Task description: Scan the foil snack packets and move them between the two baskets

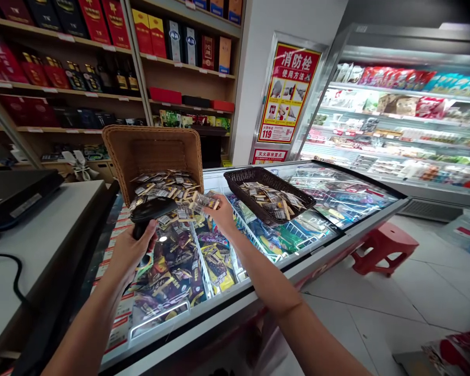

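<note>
My left hand (130, 249) is wrapped round the handle of a black barcode scanner (154, 208), its head turned to the right. My right hand (222, 215) pinches a small clear-wrapped snack packet (199, 202) just right of the scanner's head. Behind the scanner, a tan wicker basket (152, 134) lies tipped toward me, with many similar packets (168, 183) heaped in its mouth. A dark brown woven basket (250, 204) stands to the right of my right hand and holds more of these packets (272, 198). Both baskets rest on the freezer's glass top.
Under the glass, the chest freezer (297, 256) holds wrapped ice creams (219, 266) in wire dividers. A grey counter (58, 219) with a black device (19, 196) flanks the left side. Shelves of boxes stand behind. A red stool (387, 248) is on the floor at right.
</note>
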`<state>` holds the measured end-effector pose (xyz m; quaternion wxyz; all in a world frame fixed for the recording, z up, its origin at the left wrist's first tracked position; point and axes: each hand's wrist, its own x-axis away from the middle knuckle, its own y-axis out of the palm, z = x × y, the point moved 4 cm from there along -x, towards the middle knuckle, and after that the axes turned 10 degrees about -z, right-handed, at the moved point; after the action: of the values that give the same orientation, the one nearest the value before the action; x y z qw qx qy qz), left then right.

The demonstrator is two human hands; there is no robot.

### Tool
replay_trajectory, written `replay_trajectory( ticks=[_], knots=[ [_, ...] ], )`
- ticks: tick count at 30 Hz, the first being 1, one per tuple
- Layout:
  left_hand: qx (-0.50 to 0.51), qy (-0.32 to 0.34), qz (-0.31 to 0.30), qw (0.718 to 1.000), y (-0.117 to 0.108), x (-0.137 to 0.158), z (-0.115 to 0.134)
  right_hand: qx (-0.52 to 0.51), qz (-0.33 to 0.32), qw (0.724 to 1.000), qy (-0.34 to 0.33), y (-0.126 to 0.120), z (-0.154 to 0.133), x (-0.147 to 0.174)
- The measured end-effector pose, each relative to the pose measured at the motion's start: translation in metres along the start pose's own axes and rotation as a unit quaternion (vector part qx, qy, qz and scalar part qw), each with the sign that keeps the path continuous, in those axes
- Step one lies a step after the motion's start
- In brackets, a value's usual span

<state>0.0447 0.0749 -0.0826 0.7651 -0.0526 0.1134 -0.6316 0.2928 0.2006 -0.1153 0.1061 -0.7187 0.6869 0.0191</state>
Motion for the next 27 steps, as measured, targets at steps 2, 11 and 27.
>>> replay_trajectory(
  ticks=[2,11,27],
  knots=[
    [-0.006,-0.007,-0.019,1.000,0.003,0.001,-0.001,-0.115,0.015,0.993,0.004,-0.001,0.005,0.002],
    [-0.083,-0.026,-0.104,0.991,0.022,0.004,-0.004,-0.268,0.042,0.962,0.020,-0.011,-0.003,0.010],
    [-0.163,-0.045,-0.130,0.977,0.026,0.009,0.003,-0.289,0.050,0.956,0.012,-0.019,-0.009,0.010]
  ],
)
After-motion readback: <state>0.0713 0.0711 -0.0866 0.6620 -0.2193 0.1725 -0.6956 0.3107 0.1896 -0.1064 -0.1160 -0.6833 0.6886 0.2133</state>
